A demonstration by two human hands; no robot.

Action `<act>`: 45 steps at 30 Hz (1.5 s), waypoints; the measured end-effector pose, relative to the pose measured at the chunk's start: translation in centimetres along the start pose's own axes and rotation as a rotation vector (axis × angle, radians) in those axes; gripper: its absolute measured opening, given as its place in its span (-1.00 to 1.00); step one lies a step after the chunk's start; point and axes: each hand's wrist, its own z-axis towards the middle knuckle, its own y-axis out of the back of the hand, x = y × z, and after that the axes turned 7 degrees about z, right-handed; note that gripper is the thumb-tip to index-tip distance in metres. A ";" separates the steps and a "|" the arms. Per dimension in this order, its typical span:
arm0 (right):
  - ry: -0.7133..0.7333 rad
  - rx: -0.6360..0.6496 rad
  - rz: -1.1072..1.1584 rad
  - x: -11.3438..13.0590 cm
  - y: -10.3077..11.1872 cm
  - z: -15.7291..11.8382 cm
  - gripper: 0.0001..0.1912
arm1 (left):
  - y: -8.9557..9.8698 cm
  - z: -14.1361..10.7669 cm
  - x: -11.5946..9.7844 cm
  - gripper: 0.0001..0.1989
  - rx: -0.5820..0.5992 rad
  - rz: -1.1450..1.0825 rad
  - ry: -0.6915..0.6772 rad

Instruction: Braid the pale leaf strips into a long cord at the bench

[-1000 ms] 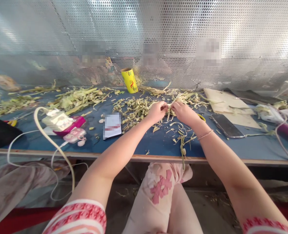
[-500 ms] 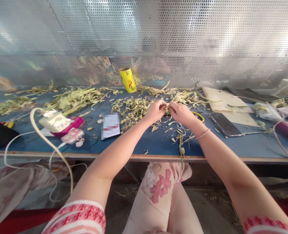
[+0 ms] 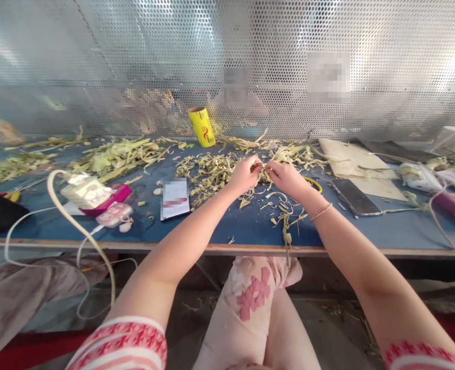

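Observation:
My left hand (image 3: 246, 173) and my right hand (image 3: 285, 178) meet over a loose heap of curled, pale-green plant strips (image 3: 208, 174) at the middle of the blue table. Both hands are closed in a pinch, fingertips nearly touching. A small bit of plant strip (image 3: 264, 170) shows between them; the fingers hide most of it. Behind my right hand lie longer dry strips (image 3: 295, 152). Thin shreds (image 3: 287, 216) are scattered in front of it, one hanging over the table's front edge.
A yellow cardboard tube (image 3: 202, 127) leans near the perforated metal panel (image 3: 273, 56). Left are a leaf pile (image 3: 123, 156), a power strip (image 3: 87, 192) with looping cables, and a phone with a lit screen (image 3: 174, 199). A dark phone (image 3: 356, 197) and cardboard (image 3: 360, 162) lie right.
Both hands stay at nearly the same spot with fingertips still together. The fingers have shifted only slightly; the things on the table have not moved.

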 end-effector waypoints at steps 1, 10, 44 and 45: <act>0.001 -0.005 0.008 0.0 0.0 0.0 -0.78 | 0.0 0.0 -0.1 -0.96 0.000 -0.009 0.008; -0.096 -0.142 0.219 -0.1 -0.6 0.2 -0.90 | -0.1 0.1 -0.9 -0.87 -0.027 -0.502 0.294; -0.376 -0.071 1.012 0.7 -1.7 0.6 -0.90 | -0.8 -0.3 -0.3 -0.72 -0.026 -0.612 0.178; -0.361 -0.064 0.994 0.6 -1.8 0.6 -0.90 | -0.9 -0.3 -0.3 -0.74 -0.025 -0.626 0.179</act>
